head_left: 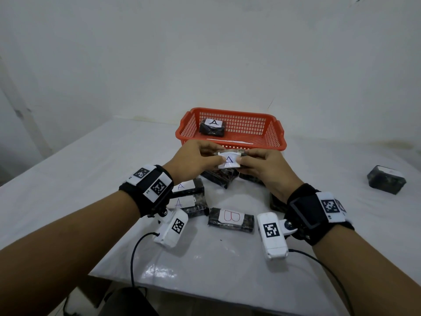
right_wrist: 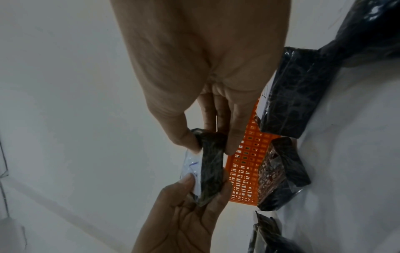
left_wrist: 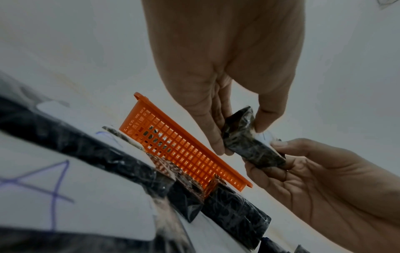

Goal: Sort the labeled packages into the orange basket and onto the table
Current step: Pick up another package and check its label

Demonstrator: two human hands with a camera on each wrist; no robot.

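A dark wrapped package with a white label marked A [head_left: 229, 161] is held above the table in front of the orange basket [head_left: 232, 111]. My left hand [head_left: 218, 154] pinches its left end and my right hand [head_left: 243, 157] pinches its right end. The left wrist view shows thumb and fingers of the left hand [left_wrist: 240, 137] clamped on the package [left_wrist: 253, 150]. In the right wrist view the right hand [right_wrist: 211, 145] does the same on the package [right_wrist: 212, 171]. Another A package [head_left: 213, 127] lies inside the basket.
On the white table [head_left: 91, 169] lie two A packages [head_left: 186, 187] [head_left: 191, 205], a B package [head_left: 231, 218] and more dark packages under my hands [head_left: 219, 177]. One dark package [head_left: 386, 182] sits apart at the far right. A white wall stands close behind the basket.
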